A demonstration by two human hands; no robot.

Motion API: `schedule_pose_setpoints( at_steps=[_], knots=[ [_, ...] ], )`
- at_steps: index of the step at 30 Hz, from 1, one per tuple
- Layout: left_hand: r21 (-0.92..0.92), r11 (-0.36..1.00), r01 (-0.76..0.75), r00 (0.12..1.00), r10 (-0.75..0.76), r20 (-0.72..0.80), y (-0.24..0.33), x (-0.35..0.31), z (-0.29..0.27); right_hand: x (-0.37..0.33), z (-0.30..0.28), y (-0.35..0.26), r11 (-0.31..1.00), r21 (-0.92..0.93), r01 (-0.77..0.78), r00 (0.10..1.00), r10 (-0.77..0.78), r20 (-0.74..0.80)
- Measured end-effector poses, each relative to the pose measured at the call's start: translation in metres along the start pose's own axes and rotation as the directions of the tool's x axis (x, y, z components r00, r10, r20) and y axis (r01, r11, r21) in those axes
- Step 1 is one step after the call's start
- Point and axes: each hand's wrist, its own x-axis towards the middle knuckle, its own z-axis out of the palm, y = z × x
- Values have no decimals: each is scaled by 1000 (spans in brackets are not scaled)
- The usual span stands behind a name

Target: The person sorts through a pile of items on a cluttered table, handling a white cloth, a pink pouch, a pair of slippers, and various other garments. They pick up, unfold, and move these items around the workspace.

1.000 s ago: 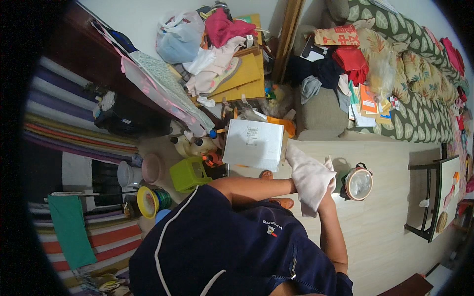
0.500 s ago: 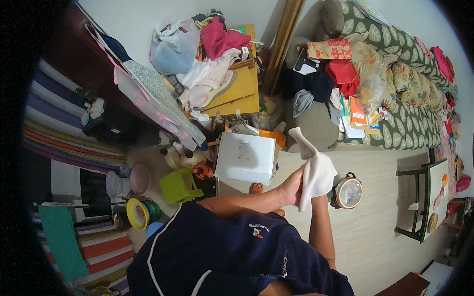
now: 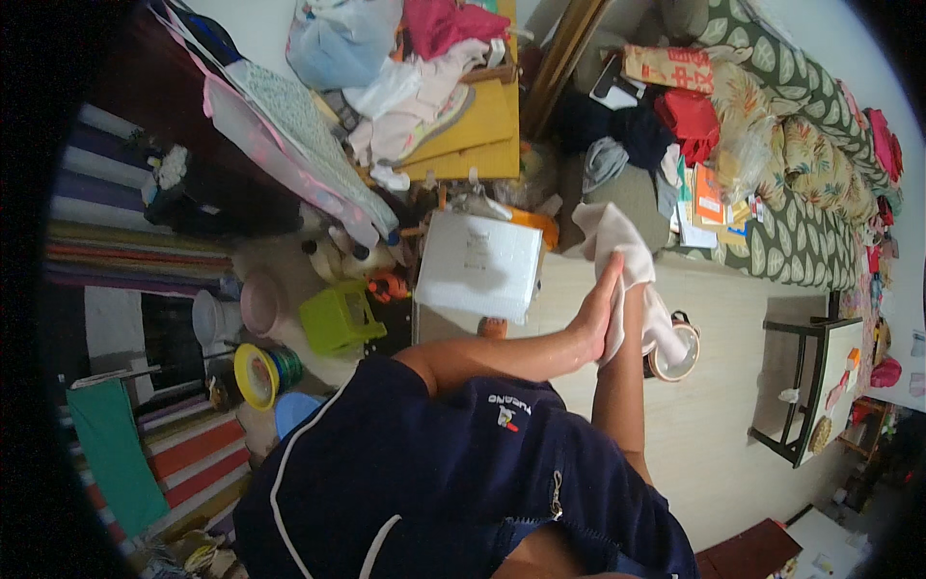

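A pale pinkish-white cloth [image 3: 627, 246] hangs in loose folds around my two hands, in front of my body and to the right. My left hand [image 3: 600, 311] presses against the cloth's near side, its fingers together and stretched along the fabric. My right forearm rises from below, and the cloth wraps over its wrist. The cloth hides my right hand, so its fingers do not show. One end of the cloth droops toward a round, clear-topped container [image 3: 677, 349] on the floor.
A white box [image 3: 477, 265] stands ahead, beside a green plastic stool [image 3: 338, 317]. Basins, including a yellow-rimmed one [image 3: 256, 376], are at left. A cluttered yellow table [image 3: 482, 135] stands beyond; a leaf-patterned sofa [image 3: 801, 246] and a small table [image 3: 830, 386] are at right.
The cloth has shifted and spread over my right wrist, with one end now hanging down to the right. My left hand has moved slightly up and right, its fingers stretched along the cloth.
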Motion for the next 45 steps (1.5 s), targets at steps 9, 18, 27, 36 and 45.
schedule_pose_setpoints(
  at_steps=[9, 18, 27, 36, 45],
  knots=[
    [-174, 985, 3, 980, 32, 197, 33, 48, -45, 11, 26, -35, 511, -594, 621, 782, -451, 429],
    [30, 992, -122, 958, 109, 267, 116, 28, -34, -57, 15, -30, 991, 27, 129, 854, -124, 505],
    [75, 928, 366, 732, -337, 592, 73, 14, -38, -26, 6, 11, 343, 735, -584, 439, -629, 642],
    [118, 831, 544, 732, -538, 418, 81, 12, -64, -50, 24, 50, 414, 595, -688, 370, -506, 779],
    [299, 940, -163, 986, 152, 63, 101, 18, -85, -39, 37, 56, 683, 495, -537, 771, 160, 616]
  ],
)
